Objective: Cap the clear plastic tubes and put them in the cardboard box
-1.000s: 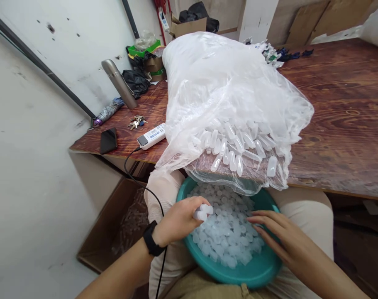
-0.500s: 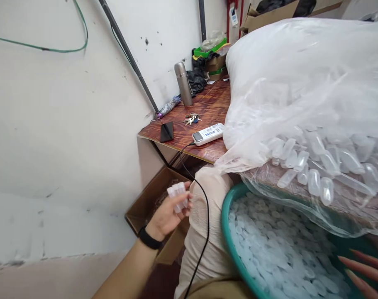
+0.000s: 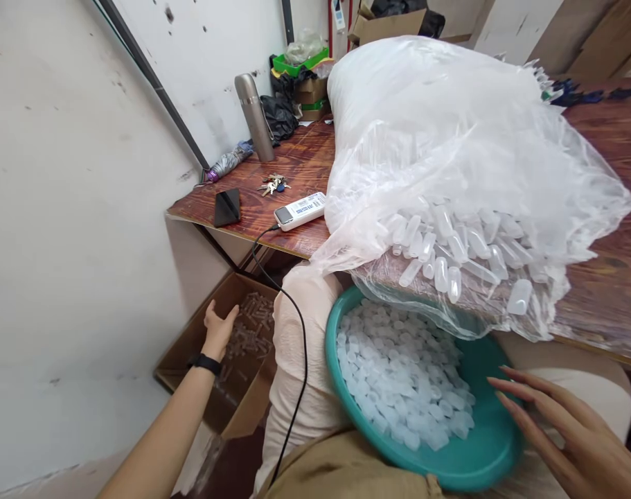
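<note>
Over the cardboard box (image 3: 249, 405) at lower left, my left hand (image 3: 220, 331) is open, thumb and fingers apart, with nothing seen in it. Clear plastic pieces (image 3: 251, 331) lie in a loose heap inside that box. My right hand (image 3: 564, 423) has its fingers stretched out beside the right rim of a teal basin (image 3: 494, 395) and holds nothing. Small translucent white plastic pieces (image 3: 398, 374), shaped like false nail tips, fill much of the basin, which sits at my lap.
A big plastic bag (image 3: 450, 132) on the wooden table (image 3: 305, 166) spills larger nail-shaped pieces (image 3: 453, 267) near the edge. A black cable (image 3: 305, 346) runs from a white power bank (image 3: 300, 211) across my leg. Keys (image 3: 273, 184), a phone (image 3: 226, 207) and a flask (image 3: 255, 118) stand nearby.
My left hand has moved down and left over the box and opened; the clear plastic pieces it held have left it. The view has turned right, showing more of my right hand.
</note>
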{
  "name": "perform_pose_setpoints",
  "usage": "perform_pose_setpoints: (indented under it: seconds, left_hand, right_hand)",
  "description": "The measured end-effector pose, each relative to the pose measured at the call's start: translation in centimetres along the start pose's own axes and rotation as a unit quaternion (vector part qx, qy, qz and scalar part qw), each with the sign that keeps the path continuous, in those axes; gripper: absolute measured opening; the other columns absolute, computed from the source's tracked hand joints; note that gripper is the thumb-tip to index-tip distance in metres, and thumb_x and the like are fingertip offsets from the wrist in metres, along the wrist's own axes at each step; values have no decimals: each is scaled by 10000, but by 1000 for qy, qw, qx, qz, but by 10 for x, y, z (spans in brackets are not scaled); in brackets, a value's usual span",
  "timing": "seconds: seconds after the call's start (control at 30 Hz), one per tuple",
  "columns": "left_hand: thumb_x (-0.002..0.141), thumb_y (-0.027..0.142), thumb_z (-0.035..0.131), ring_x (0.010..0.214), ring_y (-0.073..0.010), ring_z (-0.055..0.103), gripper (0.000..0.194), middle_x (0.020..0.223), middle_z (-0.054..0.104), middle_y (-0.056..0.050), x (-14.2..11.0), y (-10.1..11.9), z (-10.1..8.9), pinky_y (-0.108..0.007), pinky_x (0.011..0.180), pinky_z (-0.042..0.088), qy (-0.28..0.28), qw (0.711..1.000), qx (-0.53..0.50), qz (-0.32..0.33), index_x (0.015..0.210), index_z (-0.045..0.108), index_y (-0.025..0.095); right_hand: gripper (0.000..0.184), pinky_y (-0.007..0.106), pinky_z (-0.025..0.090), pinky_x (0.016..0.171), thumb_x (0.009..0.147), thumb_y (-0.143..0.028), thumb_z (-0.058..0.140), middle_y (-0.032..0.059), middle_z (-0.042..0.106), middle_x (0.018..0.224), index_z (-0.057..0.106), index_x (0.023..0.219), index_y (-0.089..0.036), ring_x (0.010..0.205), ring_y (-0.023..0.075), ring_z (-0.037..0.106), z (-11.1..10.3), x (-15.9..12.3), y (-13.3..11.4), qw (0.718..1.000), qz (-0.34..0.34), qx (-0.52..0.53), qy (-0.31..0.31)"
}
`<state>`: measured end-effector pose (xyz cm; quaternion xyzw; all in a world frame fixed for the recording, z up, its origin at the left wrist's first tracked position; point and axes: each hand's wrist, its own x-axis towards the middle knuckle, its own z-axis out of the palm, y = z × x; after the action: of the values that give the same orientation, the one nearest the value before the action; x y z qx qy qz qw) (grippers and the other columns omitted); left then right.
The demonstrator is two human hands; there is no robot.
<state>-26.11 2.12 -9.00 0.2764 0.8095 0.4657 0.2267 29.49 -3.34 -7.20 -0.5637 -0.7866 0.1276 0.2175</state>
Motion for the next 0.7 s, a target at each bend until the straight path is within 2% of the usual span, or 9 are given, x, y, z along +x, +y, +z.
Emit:
perform_pose_setpoints:
  seconds: [0.1,0.23,0.3,0.37,0.4,0.43,0.5,0.6,0.7]
  left_hand:
    - [858,205,690,1447,-301,342,552,1512,402,-169,-21,23,21,-449,1213,265,16,993,21,119,1366,474,175]
    - [897,219,640,1303,-225,501,251,1292,588,-89,-72,63,37,-381,1162,353,-15,955,22,295,1146,607,226]
    - [932,177,585,1145,-207,594,167,1123,655,-67,-100,84,42,-376,1073,432,-119,875,47,467,1079,636,239]
    - [968,140,514,1052,-183,631,209,1052,687,-43,-124,102,51,-341,1000,468,-265,772,88,571,1080,650,252]
    - [984,143,485,1030,-180,639,227,1041,698,-39,-134,110,58,-329,973,478,-327,733,109,586,1096,652,248]
    - [1001,160,459,1029,-186,644,243,1054,704,-45,-141,117,68,-328,959,485,-377,708,136,581,1135,646,236]
    - [1020,205,433,1073,-227,640,295,1135,693,-85,-152,126,95,-367,956,496,-446,679,194,550,1263,599,194]
    - [978,145,493,1133,-303,624,370,1247,647,-170,-157,135,149,-453,960,506,-482,677,254,494,1341,561,130]
    - [913,86,599,1104,-292,643,280,1196,674,-164,-157,142,198,-460,965,522,-481,700,251,464,1185,653,120]
  right_hand:
    - [264,528,570,893,962,-405,480,123,657,1239,611,1184,-348,1105,346,673,-2,0,1,1000,7,-21,17]
    - [370,551,554,870,991,-473,391,192,652,1222,572,1226,-252,1065,383,676,-3,11,3,993,-15,-107,41]
    - [464,563,552,811,998,-513,341,229,658,1196,565,1247,-191,1038,417,678,-1,23,3,985,-25,-165,50]
    - [474,545,550,793,1003,-493,345,231,682,1143,576,1245,-157,1007,417,689,6,38,1,984,-35,-175,26]
    - [446,531,550,812,1003,-459,363,220,698,1109,586,1233,-149,994,401,696,11,46,-1,986,-43,-158,4]
    - [415,519,549,840,1001,-414,375,214,708,1086,596,1222,-141,992,386,700,17,54,-4,989,-51,-134,-28]
    - [380,503,554,866,982,-335,392,204,718,1094,616,1221,-142,1013,369,703,33,68,-10,990,-68,-105,-64]
    - [385,505,565,879,930,-228,437,222,680,1227,623,1256,-144,1066,371,694,56,81,-18,988,-79,-94,-94]
    - [369,492,594,820,874,-153,477,232,669,1221,661,1194,-139,1022,369,708,71,82,-24,987,-75,-88,-108]
